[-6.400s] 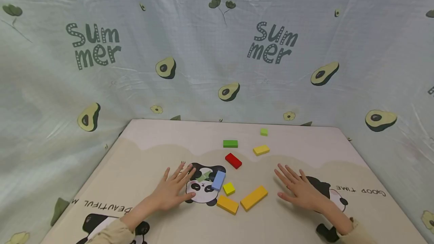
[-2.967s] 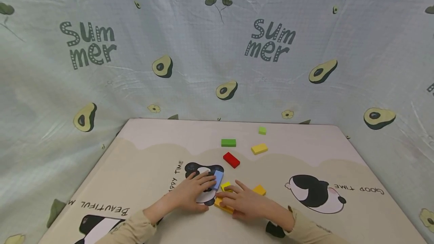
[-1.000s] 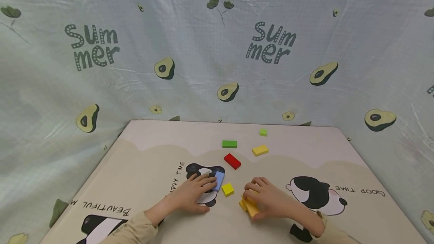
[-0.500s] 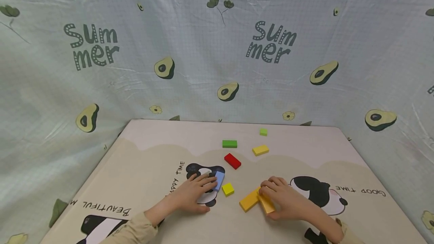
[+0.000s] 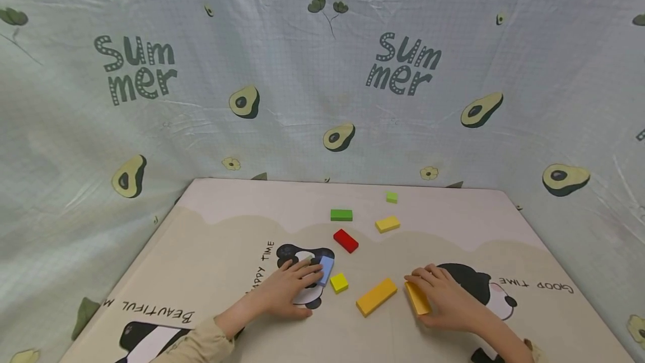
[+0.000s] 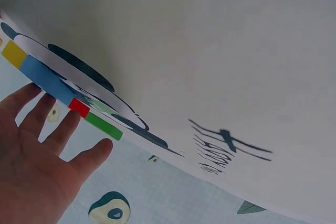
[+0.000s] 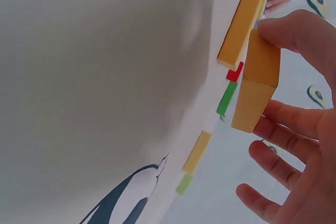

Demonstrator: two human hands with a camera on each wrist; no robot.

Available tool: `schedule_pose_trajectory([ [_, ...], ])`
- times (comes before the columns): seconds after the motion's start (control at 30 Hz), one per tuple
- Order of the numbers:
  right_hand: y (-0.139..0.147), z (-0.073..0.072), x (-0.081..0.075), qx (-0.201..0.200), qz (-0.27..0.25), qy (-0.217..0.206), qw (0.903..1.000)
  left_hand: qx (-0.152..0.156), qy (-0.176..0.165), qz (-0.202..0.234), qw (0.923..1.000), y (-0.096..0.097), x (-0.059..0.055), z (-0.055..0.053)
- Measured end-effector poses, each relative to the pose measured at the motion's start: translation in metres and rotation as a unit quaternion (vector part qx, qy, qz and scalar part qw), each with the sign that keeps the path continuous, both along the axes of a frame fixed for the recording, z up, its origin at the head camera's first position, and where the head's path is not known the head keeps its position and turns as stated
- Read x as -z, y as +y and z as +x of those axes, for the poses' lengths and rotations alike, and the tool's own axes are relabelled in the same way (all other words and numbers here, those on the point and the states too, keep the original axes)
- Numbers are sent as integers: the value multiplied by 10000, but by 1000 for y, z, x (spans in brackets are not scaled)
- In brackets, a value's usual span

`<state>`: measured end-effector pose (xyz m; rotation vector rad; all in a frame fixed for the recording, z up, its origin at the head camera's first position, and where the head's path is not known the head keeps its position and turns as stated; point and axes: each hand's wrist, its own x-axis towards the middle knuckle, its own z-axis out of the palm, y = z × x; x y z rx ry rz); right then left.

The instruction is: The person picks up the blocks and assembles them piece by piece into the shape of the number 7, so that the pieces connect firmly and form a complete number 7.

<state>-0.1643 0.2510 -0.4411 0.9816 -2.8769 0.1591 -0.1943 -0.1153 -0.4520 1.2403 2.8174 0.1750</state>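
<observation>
Orange block (image 5: 416, 298) pinched in right hand (image 5: 448, 299), pads (image 7: 261, 151) only in wrist view; left hand (image 5: 284, 291) spread

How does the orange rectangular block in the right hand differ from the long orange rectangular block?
The held orange rectangular block looks shorter than the long orange rectangular block. The right hand pinches the held block; the long block lies untouched. Both share the orange colour and boxy shape.

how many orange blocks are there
2: one orange block gripped by the right hand, the other block lying on the table between both hands. More could be hidden under the left hand.
</observation>
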Motion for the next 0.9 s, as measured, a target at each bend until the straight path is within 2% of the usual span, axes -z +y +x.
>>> schedule_pose_trajectory([
  [0.3,11,-2,4,-28,18,442,9990,24,24,51,10000,0,-3,0],
  [0.5,13,-2,7,-81,247,752,9968,114,73,142,9998,1,-5,-1],
  [0.9,10,-2,9,61,528,158,9985,-28,-165,43,9999,0,-3,1],
])
